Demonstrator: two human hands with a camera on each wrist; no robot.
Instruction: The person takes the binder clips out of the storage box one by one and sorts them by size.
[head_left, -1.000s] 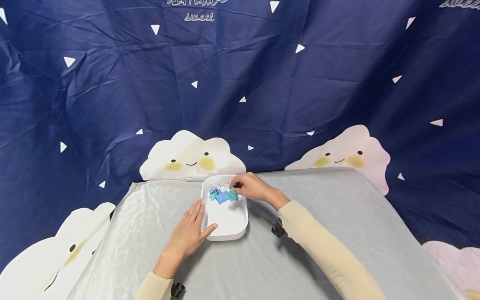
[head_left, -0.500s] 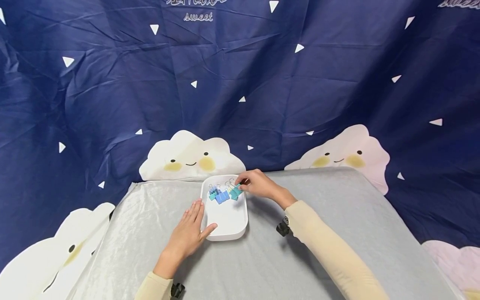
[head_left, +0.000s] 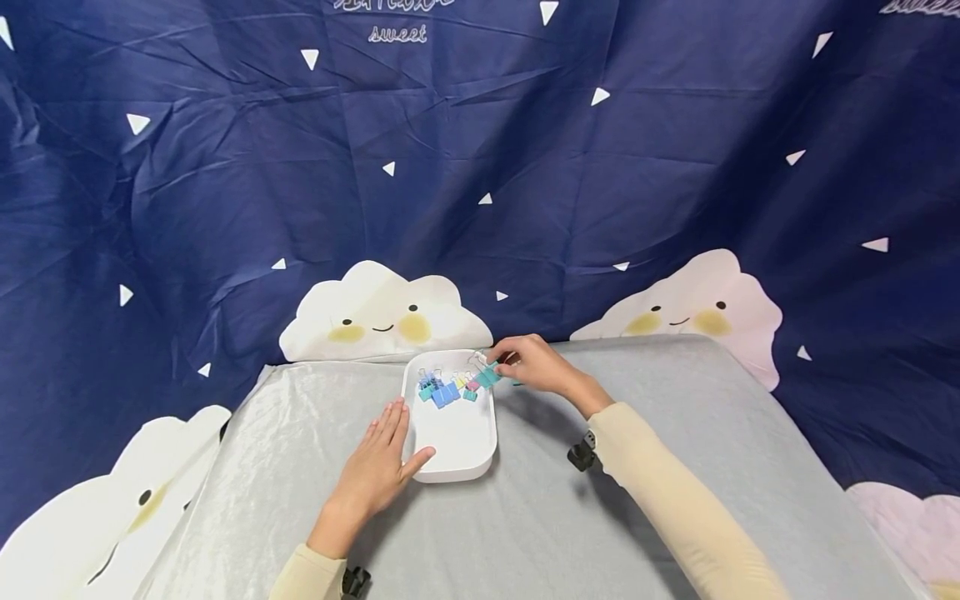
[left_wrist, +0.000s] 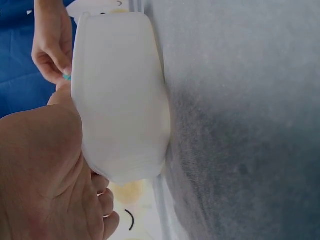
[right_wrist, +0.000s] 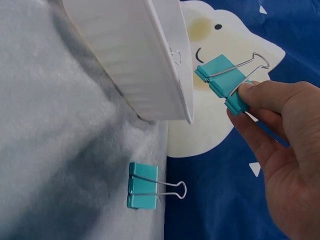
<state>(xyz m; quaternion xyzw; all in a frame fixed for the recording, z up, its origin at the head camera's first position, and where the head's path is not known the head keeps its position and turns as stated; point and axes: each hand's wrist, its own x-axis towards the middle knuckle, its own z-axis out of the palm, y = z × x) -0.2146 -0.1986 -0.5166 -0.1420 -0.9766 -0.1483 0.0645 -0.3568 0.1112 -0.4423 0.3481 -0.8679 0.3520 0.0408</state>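
Observation:
My right hand point(head_left: 538, 365) pinches a large teal binder clip point(right_wrist: 224, 77) between thumb and fingers, above the right rim of a white tray point(head_left: 453, 450). The clip's wire handles stick out. At the far end of the tray lies a cluster of binder clips: a blue one point(head_left: 445, 395), a small green one point(head_left: 470, 394), a pink one and several more. My left hand point(head_left: 378, 458) rests against the tray's left side, fingers straight and thumb over the near rim. In the right wrist view, another teal binder clip point(right_wrist: 144, 186) lies on the cloth beside the tray.
A grey cloth point(head_left: 637, 500) covers the table under the tray. Behind its far edge hangs a dark blue curtain point(head_left: 480, 125) printed with clouds and white triangles. A black wrist camera point(head_left: 582, 455) hangs under the right forearm.
My right hand has moved right and slightly away with the teal binder clip, from over the cluster to the tray's right rim. Pink and green clips now show. The left hand stays put.

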